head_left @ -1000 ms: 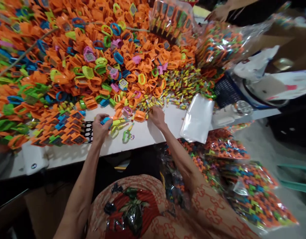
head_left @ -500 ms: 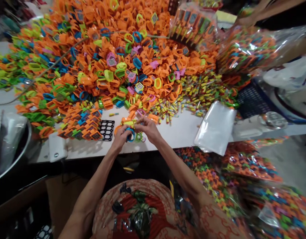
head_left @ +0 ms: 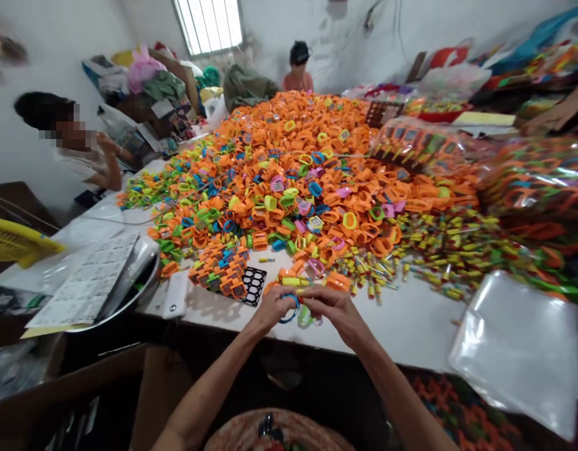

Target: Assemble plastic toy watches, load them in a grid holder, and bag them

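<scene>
My left hand is closed around a blue toy watch, its ring-shaped strap showing beyond the fingertips. Close against it, my right hand pinches a small piece with a red end; most of that piece is hidden by the fingers. A yellow tube lies just beyond the fingertips, near an orange toy watch. Below the hands on the white table is a light green piece, partly covered. Left of my hands, a black grid tray carries rows of stacked toy watches.
A large heap of toy watches covers the table's middle. Small yellow tubes spread to its right, with clear plastic bags nearer. At left are a white box and a basin with papers. Two people sit beyond.
The view has tilted up and turned left, bringing the room and two people into sight. The blue toy watch stays in my left hand, and my right fingers are still close to it.
</scene>
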`<act>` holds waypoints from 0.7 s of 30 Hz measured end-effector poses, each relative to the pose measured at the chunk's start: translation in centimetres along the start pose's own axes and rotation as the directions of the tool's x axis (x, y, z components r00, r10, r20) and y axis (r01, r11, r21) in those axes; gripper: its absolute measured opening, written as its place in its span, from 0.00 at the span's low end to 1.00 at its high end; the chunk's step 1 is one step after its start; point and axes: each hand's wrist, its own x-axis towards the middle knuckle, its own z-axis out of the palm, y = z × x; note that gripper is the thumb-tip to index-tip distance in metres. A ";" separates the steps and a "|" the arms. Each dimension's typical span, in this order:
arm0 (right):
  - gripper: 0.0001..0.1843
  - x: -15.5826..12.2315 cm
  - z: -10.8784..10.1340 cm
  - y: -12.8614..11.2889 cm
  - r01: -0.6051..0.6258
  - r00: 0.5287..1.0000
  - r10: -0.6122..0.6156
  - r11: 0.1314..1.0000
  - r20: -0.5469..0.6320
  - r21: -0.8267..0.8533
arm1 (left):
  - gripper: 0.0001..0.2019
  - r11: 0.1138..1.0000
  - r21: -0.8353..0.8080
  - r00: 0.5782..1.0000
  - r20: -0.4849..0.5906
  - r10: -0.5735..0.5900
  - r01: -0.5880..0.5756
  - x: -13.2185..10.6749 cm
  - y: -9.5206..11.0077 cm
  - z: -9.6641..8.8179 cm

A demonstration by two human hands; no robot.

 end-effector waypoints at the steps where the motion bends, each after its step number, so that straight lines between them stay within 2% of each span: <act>1: 0.17 -0.1 0.0 0.3 -0.004 1.000 0.004 1.000 0.024 -0.007 | 0.09 1.000 -0.005 1.000 0.011 -0.015 0.015 -0.1 -0.5 0.1; 4: 0.17 -0.6 -0.1 0.5 0.050 0.995 -0.044 0.997 0.091 -0.059 | 0.09 1.000 -0.018 0.999 0.036 -0.007 0.007 -0.7 -1.6 0.3; 7: 0.16 -1.1 -0.1 0.1 0.120 0.981 -0.099 0.985 0.165 -0.126 | 0.10 1.000 -0.006 0.997 0.076 -0.030 0.031 -1.8 -1.6 0.4; 10: 0.16 -1.8 -0.2 0.0 0.103 0.973 -0.072 0.986 0.220 -0.133 | 0.09 0.997 -0.035 0.987 0.147 -0.066 0.072 -2.7 -1.4 0.5; 15: 0.19 -2.9 -0.3 0.2 0.042 0.979 -0.012 0.990 0.205 -0.138 | 0.10 0.981 -0.117 0.960 0.252 -0.120 0.154 -3.4 -1.3 0.9; 21: 0.19 -2.7 -0.2 0.3 0.081 0.970 -0.037 0.981 0.241 -0.174 | 0.09 0.956 -0.235 0.957 0.268 -0.108 0.174 -3.7 -2.4 0.8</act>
